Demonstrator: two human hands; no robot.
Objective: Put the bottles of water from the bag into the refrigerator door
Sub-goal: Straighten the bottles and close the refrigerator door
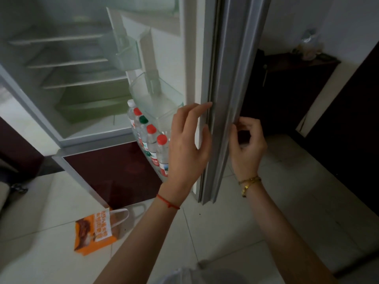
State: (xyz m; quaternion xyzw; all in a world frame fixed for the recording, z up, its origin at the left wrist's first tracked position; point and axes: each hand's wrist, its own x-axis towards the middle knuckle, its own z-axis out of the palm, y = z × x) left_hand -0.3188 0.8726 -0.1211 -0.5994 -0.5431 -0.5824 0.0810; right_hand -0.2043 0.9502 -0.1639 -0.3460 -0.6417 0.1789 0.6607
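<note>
Bottles (152,140) just left of splayed left hand (187,144); right hand (247,144) curled on door edge (225,99).

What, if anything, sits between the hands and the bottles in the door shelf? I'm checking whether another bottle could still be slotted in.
Nothing visible blocks the way. The left hand is spread just right of the bottles in the lowest door shelf, overlapping the nearest one in view. The right hand curls on the refrigerator door edge. The bag lies on the floor.

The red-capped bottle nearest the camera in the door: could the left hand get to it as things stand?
Probably yes. The left hand is open, just beside the nearest red-capped bottle in the door's bottom rack, with nothing between them.
</note>
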